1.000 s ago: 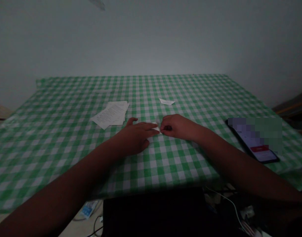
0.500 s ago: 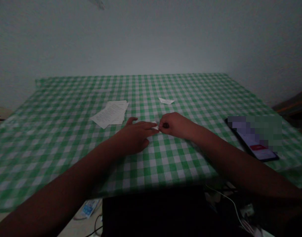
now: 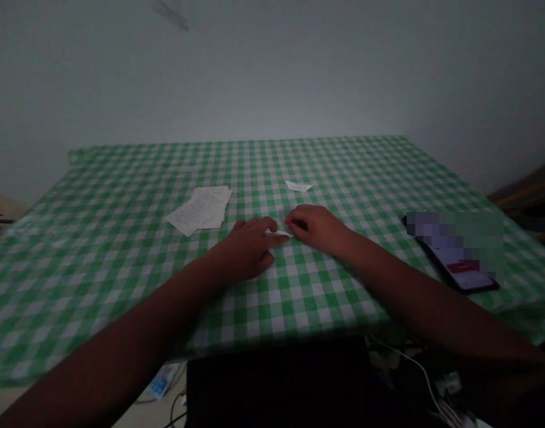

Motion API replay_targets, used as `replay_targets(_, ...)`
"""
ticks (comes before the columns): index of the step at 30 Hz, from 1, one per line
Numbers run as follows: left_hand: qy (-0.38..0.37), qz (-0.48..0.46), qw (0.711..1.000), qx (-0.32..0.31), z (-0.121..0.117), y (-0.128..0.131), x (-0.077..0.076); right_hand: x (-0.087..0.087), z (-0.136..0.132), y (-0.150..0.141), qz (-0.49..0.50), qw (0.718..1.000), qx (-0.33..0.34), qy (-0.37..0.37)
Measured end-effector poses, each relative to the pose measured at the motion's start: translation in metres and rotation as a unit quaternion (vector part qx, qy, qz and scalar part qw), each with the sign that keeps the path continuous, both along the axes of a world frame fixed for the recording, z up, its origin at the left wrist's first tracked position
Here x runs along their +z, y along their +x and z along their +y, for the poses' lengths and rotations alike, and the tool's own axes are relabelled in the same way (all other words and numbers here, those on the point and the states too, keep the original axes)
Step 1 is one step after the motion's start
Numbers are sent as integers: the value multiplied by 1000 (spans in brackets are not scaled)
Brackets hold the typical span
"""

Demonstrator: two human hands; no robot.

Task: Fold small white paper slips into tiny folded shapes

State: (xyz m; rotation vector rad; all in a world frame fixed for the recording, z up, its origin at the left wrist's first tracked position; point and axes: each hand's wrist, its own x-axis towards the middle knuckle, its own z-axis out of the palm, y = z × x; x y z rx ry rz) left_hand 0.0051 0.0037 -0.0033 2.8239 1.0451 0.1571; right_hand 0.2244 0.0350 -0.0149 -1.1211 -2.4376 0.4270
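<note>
A small piece of folded white paper lies on the checked cloth, mostly covered by my fingers. My left hand rests over it from the left, one finger stretched along its near edge, another bent above it, and the thumb apart. At the paper's right end, my right hand has thumb and forefinger pinched together with the other fingers curled; its tips seem to touch the paper's far corner. Beyond the hands sits another folded paper piece, shaped like a boat. Left of it is a loose stack of printed paper sheets.
A green-and-white checked tablecloth covers the table, which stands against a pale wall. A phone with a lit screen lies at the right. Below the front edge are a white cable and a blue-white packet.
My left forefinger has bent and pulled back from the paper's tip, while another finger stays stretched along it. My right fingertips have shifted slightly up and left. The view has tilted slightly.
</note>
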Motion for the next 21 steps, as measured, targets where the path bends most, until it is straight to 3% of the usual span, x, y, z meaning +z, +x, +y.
replay_targets(4, -28, -60, 997, 37, -1, 7, 0, 5, -12, -3, -28, 998, 61, -5)
replay_targets(10, -121, -132, 978, 102, 9, -9, 9, 15, -28, -7, -92, 994, 63, 19)
replay_targets(15, -140, -116, 983, -22, 19, -28, 10, 16, -31, -7, -119, 991, 49, 23)
replay_targets(21, -142, -98, 983, -65, 24, -33, 6, 13, -31, -7, -142, 988, 52, 33)
